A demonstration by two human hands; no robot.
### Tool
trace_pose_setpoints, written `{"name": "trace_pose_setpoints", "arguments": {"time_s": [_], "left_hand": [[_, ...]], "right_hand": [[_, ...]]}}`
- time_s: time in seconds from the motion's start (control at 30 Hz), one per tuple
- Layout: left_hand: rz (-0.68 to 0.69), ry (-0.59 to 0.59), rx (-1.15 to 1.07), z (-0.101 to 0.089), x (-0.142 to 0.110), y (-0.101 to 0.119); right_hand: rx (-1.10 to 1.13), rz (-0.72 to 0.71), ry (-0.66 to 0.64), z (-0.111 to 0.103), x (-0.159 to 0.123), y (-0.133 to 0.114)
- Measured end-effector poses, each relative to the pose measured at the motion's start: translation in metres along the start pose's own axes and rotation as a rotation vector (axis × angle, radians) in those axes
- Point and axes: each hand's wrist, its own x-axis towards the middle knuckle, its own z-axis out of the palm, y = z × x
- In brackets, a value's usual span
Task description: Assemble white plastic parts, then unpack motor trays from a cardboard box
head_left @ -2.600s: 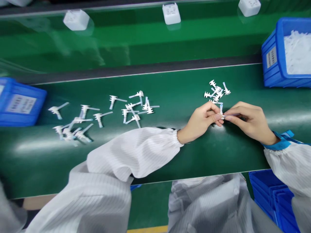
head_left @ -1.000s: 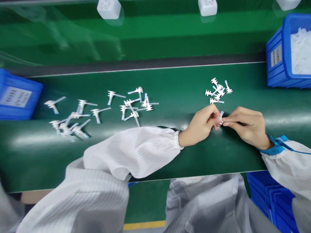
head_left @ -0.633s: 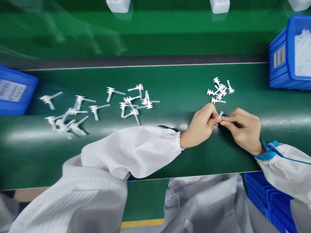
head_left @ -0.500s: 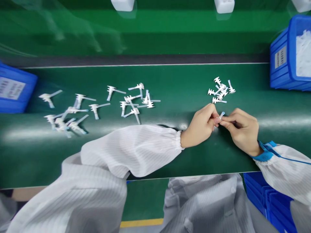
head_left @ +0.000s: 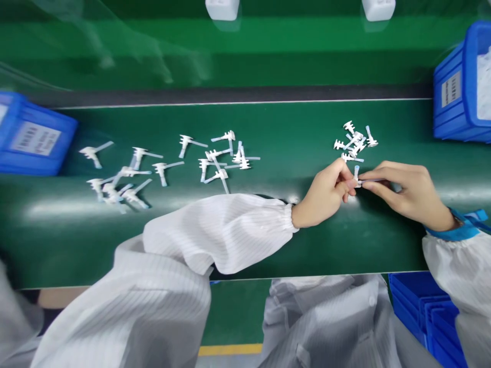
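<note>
My left hand pinches a small white plastic fitting whose pale blue-tipped stem points up. My right hand is closed on a thin pale tube, and its end meets the side of the fitting. The fingers partly hide both pieces. Just beyond the hands lies a small pile of white fittings with short blue-tipped stems. Over to the left, several white fittings lie scattered, each with a blue-tipped stem and a longer pale tube.
A blue bin with white contents stands at the right end of the green work surface. Another blue bin stands at the left. White blocks sit along the back. Below the front edge are blue bins.
My right hand has drawn back to the right, and a thin pale tube now shows between its fingers and the fitting. The fitting's stem is more upright. The whole view has shifted slightly.
</note>
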Motion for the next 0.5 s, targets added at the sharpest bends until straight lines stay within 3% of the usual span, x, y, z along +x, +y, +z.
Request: {"name": "trace_pose_setpoints", "arguments": {"time_s": [0.13,0.37,0.5], "left_hand": [[-0.017,0.017,0.017,0.002,0.000,0.002],[-0.066,0.052,0.035,0.004,-0.001,0.004],[-0.085,0.066,0.015,0.003,0.000,0.005]], "right_hand": [[-0.164,-0.130,0.020,-0.004,-0.002,0.002],[-0.439,-0.253,0.083,0.008,-0.008,0.002],[-0.492,-0.224,0.164,0.020,-0.009,-0.005]]}}
